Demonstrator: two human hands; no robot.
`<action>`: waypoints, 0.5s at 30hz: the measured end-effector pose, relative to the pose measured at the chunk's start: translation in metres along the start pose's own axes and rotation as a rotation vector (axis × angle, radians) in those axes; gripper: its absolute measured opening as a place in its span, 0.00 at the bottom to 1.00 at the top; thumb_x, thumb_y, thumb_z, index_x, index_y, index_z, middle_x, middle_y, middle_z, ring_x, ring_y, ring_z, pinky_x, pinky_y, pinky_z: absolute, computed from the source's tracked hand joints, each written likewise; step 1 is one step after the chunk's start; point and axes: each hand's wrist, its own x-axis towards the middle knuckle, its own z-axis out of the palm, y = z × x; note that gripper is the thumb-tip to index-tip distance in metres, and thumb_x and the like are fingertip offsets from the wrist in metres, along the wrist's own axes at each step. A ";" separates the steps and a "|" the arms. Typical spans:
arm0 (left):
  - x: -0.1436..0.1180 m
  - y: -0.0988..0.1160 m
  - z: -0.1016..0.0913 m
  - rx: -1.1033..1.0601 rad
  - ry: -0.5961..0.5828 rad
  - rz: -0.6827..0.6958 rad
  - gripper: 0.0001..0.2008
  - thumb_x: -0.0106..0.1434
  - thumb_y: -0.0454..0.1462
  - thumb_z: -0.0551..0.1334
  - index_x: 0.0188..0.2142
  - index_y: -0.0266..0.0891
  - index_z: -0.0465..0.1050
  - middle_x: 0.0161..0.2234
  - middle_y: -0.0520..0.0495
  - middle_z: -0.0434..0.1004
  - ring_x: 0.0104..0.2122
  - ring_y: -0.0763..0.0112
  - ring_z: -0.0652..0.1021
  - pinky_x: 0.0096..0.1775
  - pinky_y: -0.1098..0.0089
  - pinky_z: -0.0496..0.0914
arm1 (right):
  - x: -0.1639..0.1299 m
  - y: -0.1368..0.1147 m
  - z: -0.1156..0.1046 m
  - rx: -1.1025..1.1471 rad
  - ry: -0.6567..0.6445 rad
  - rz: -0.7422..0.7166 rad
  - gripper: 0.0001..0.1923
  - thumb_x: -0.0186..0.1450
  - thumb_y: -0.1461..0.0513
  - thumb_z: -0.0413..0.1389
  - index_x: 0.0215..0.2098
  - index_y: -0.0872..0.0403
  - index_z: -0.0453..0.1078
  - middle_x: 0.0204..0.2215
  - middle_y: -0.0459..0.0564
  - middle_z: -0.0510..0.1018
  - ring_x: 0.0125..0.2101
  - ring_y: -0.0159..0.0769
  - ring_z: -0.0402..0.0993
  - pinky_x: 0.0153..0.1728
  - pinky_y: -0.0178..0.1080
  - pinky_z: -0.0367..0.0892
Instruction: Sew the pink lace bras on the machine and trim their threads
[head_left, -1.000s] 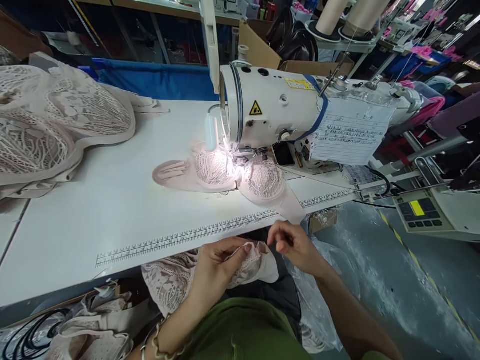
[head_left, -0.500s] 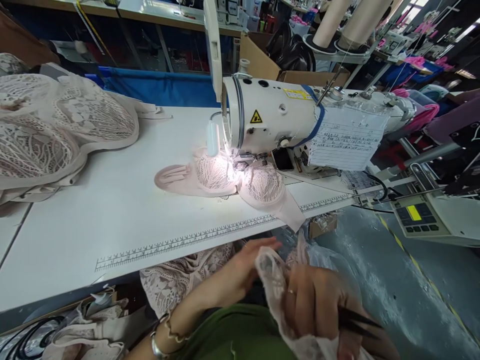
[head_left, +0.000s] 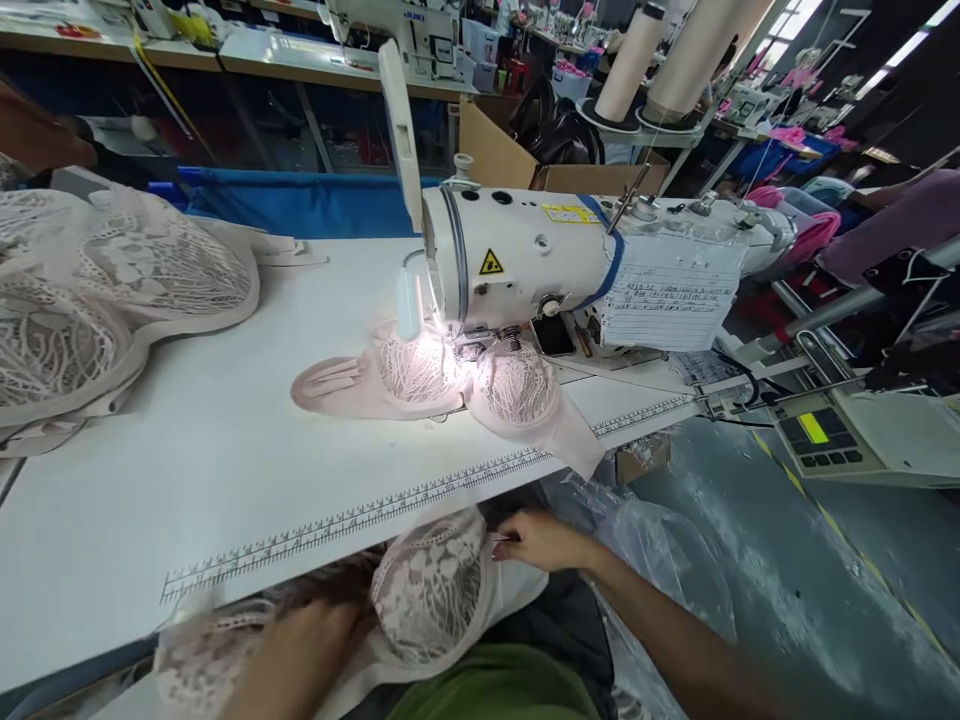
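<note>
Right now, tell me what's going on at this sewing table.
A person seated at the white table holds a pale pink lace bra in their lap, just below the table's edge. The right hand pinches its right side; the left hand, blurred, grips its left side. Another lace bra lies under the lit sewing machine, and more lace pieces are heaped at far left.

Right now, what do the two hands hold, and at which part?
Both hold a lace bra over the lap: the right hand pinches its edge beside the cup, the blurred left hand grips its other end.
</note>
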 end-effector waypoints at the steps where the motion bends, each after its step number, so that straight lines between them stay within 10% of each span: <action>1: 0.009 0.010 0.010 0.087 -0.019 -0.034 0.18 0.69 0.28 0.52 0.38 0.37 0.82 0.32 0.38 0.83 0.36 0.51 0.85 0.37 0.58 0.76 | 0.007 -0.001 0.011 -0.046 0.030 0.066 0.17 0.71 0.53 0.57 0.36 0.57 0.80 0.30 0.51 0.82 0.31 0.38 0.78 0.30 0.32 0.65; 5: 0.026 0.032 0.038 0.362 0.268 0.040 0.24 0.62 0.17 0.49 0.45 0.31 0.81 0.38 0.34 0.84 0.38 0.53 0.84 0.37 0.61 0.76 | 0.020 -0.004 0.030 -0.192 0.134 0.193 0.11 0.69 0.63 0.56 0.41 0.61 0.80 0.34 0.64 0.83 0.36 0.50 0.81 0.34 0.40 0.68; 9: 0.025 0.033 0.021 0.396 0.722 0.563 0.19 0.64 0.21 0.54 0.48 0.34 0.78 0.44 0.38 0.82 0.45 0.55 0.80 0.46 0.58 0.74 | 0.013 -0.007 0.027 -0.288 0.210 0.143 0.13 0.68 0.71 0.52 0.44 0.61 0.77 0.38 0.61 0.83 0.37 0.45 0.81 0.33 0.39 0.68; 12: 0.045 0.039 -0.023 0.291 0.860 0.951 0.13 0.68 0.27 0.54 0.47 0.33 0.75 0.38 0.41 0.80 0.39 0.59 0.77 0.46 0.57 0.73 | 0.003 -0.012 0.018 -0.405 0.409 -0.232 0.10 0.70 0.67 0.52 0.36 0.56 0.76 0.30 0.53 0.81 0.30 0.38 0.77 0.27 0.38 0.64; 15: 0.092 0.044 -0.077 0.229 0.913 0.861 0.12 0.71 0.29 0.54 0.51 0.26 0.70 0.42 0.36 0.79 0.41 0.57 0.76 0.44 0.57 0.75 | 0.000 -0.016 -0.013 -0.515 0.751 -0.699 0.16 0.73 0.61 0.52 0.28 0.54 0.73 0.19 0.45 0.73 0.22 0.34 0.68 0.22 0.39 0.59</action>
